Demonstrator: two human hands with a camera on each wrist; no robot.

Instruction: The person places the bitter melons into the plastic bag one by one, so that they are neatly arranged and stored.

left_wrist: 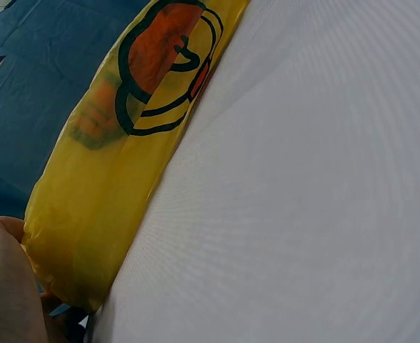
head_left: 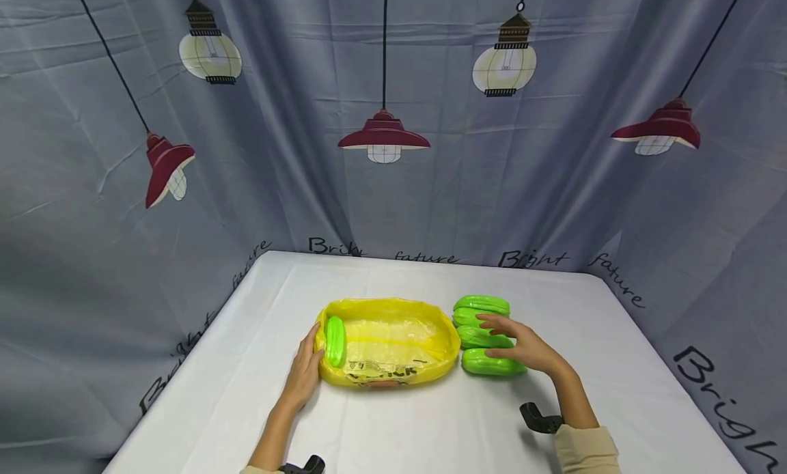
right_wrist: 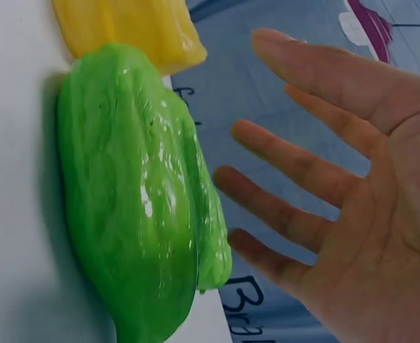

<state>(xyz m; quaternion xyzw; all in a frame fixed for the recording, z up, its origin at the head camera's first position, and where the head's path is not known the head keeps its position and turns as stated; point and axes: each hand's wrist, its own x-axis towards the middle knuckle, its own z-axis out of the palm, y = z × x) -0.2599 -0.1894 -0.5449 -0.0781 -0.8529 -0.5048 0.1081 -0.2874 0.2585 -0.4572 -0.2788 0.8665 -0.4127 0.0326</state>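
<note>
A yellow plastic bag (head_left: 393, 376) stands on the white table with its mouth spread into a wide oval. Inside, at its left end, lies one glossy green gourd-like vegetable (head_left: 335, 341). My left hand (head_left: 302, 370) holds the bag's left end, thumb and fingertips at the rim; the left wrist view shows the bag's printed side (left_wrist: 103, 179) and only part of the hand. To the right of the bag, several more green vegetables (head_left: 482, 337) lie in a row. My right hand (head_left: 522, 344) reaches over them, fingers spread, with nothing in its grasp; its palm shows beside the nearest vegetable (right_wrist: 131, 200).
A white cloth covers the table (head_left: 393, 433). Grey-blue curtains (head_left: 430, 201) printed with lamps and lettering hang around its back and sides. Each wrist wears a black camera mount (head_left: 541, 418). The row of green vegetables sits right at the bag's right end.
</note>
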